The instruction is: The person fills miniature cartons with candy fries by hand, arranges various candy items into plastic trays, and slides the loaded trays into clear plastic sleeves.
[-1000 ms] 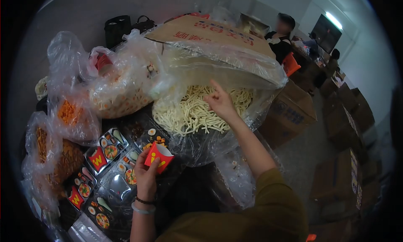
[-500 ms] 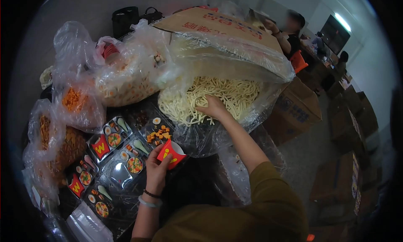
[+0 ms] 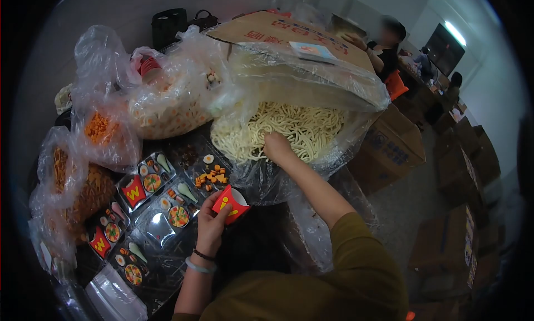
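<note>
My left hand (image 3: 211, 221) is closed round a small red toy fries box (image 3: 231, 203) with a yellow mark, its white inside facing up. My right hand (image 3: 277, 147) reaches into a heap of cream-coloured toy fries (image 3: 303, 123) in a plastic-lined carton; its fingers are drawn together on some of them, the fingertips partly hidden. Close to the left hand, clear trays (image 3: 158, 230) hold toy food: red fries boxes (image 3: 133, 192), round printed dishes (image 3: 178, 216), egg pieces and pale green spoons (image 3: 187, 192). Loose orange-brown pieces (image 3: 211, 178) lie beyond them.
Plastic bags of small parts stand left: egg-like pieces (image 3: 172, 112), orange bits (image 3: 100, 127) and brown pieces (image 3: 92, 193). A carton flap (image 3: 278, 29) bears a pale card (image 3: 312, 50). Cartons (image 3: 395, 140) stand to the right. A co-worker (image 3: 384, 48) sits behind.
My right hand has shifted slightly left and down, and its fingers have drawn together in the heap. A pale card now lies on the carton flap. The left hand still holds the fries box.
</note>
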Action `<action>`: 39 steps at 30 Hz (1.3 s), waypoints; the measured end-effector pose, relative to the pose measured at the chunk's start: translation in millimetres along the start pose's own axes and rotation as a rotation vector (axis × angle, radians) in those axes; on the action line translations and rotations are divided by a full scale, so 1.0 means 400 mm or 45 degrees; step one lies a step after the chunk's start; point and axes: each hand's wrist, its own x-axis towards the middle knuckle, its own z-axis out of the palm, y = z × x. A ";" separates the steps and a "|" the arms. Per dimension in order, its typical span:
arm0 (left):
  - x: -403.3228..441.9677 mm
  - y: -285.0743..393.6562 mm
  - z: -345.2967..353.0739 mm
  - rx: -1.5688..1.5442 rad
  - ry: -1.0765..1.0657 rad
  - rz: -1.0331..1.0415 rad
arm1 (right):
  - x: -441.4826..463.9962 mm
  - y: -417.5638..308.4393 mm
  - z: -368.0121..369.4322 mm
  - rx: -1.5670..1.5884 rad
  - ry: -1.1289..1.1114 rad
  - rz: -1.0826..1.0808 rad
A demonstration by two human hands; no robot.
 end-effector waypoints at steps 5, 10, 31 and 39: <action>-0.005 0.002 -0.002 -0.010 -0.004 -0.030 | -0.062 -0.035 -0.094 -0.218 -0.100 -0.059; -0.001 -0.009 -0.012 -0.003 0.046 -0.035 | -0.146 -0.127 -0.438 0.352 0.766 -0.401; 0.007 -0.016 0.013 0.039 0.019 -0.024 | 0.259 0.281 -0.649 0.134 0.468 0.196; 0.007 -0.025 0.012 0.024 0.018 -0.042 | 0.268 0.256 -0.691 0.030 0.087 0.038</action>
